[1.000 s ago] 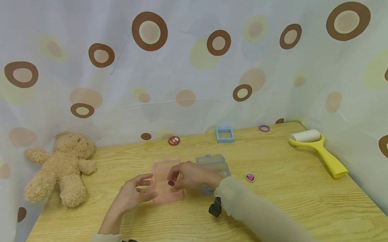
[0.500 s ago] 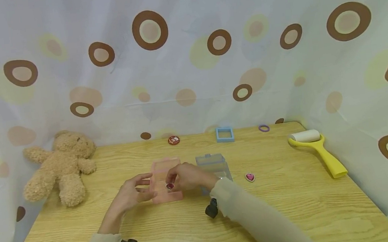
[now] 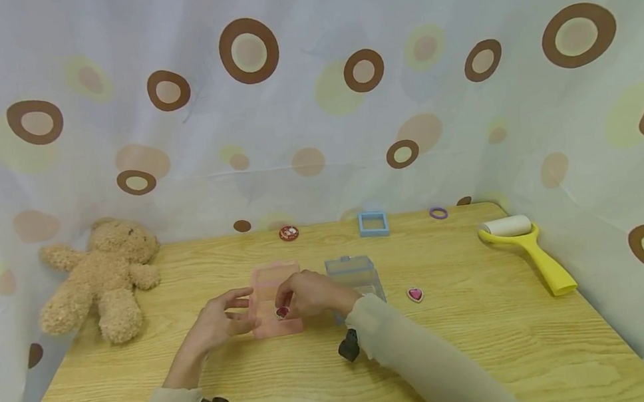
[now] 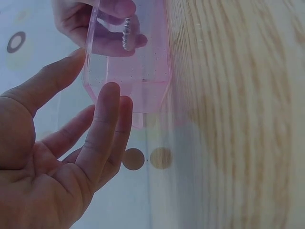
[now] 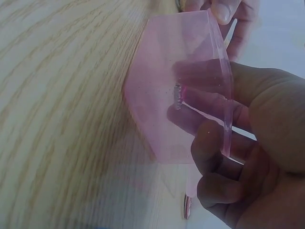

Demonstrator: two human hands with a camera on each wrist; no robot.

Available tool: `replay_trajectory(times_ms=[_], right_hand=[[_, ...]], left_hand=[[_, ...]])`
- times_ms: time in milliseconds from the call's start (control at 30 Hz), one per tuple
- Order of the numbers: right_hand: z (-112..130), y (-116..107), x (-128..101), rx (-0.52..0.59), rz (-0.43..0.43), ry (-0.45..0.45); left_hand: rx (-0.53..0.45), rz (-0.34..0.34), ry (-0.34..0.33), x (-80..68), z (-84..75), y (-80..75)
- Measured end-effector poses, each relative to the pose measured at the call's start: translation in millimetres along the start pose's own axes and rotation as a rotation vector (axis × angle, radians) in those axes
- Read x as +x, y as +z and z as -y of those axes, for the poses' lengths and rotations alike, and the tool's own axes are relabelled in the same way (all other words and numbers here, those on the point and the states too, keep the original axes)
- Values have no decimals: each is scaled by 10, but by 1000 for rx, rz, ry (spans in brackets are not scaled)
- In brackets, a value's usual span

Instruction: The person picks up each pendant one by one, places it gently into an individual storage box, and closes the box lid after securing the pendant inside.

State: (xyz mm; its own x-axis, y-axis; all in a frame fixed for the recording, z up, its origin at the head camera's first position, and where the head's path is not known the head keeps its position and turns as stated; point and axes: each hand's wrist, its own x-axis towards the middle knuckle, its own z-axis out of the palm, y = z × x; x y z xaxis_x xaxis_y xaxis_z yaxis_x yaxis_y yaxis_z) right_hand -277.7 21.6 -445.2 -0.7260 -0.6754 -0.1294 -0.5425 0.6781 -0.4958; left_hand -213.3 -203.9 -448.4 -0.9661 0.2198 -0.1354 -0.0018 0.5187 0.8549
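Note:
My right hand [image 3: 312, 293] reaches into a see-through pink plastic box [image 3: 273, 274] with its lid raised. Its fingertips pinch a heart-shaped red gem with a silvery rim [image 3: 282, 312]. In the right wrist view the gem [image 5: 178, 97] shows edge-on through the pink wall, clear of the box floor. My left hand [image 3: 220, 321] stays at the box's left side with fingers extended, thumb [image 4: 76, 59] and fingertips right at its wall and rim. Beside the right wrist stands a see-through blue box [image 3: 349, 265], partly hidden by that arm.
A second pink heart gem [image 3: 414, 294] lies right of the blue box. Along the back are a red round badge [image 3: 288, 233], a blue square frame [image 3: 373, 224] and a purple ring [image 3: 438, 213]. A teddy bear [image 3: 105, 281] sits left, a yellow-handled lint roller [image 3: 530, 252] right.
My right hand has moved slightly left and down into the pink box with the heart gem. The left hand keeps its place at the box's side.

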Motion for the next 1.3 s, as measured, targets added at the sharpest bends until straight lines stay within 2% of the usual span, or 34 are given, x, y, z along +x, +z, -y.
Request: replay_trajectory(times_ms=[400,767,1133,1300], right_hand=[[3,-23,-33,12,4,11],[-25,-96,-106,122,-28,7],[-156,-262,-225,194,-80,-77],[-222,-332,-306,228,-95,-86]], left_hand=[[7,2,-18,8,-12,7],[2,5,-9,1,-17,8],[14,-4,-3,-3,-18,9],[19,-1,2,-4,-16,8]])
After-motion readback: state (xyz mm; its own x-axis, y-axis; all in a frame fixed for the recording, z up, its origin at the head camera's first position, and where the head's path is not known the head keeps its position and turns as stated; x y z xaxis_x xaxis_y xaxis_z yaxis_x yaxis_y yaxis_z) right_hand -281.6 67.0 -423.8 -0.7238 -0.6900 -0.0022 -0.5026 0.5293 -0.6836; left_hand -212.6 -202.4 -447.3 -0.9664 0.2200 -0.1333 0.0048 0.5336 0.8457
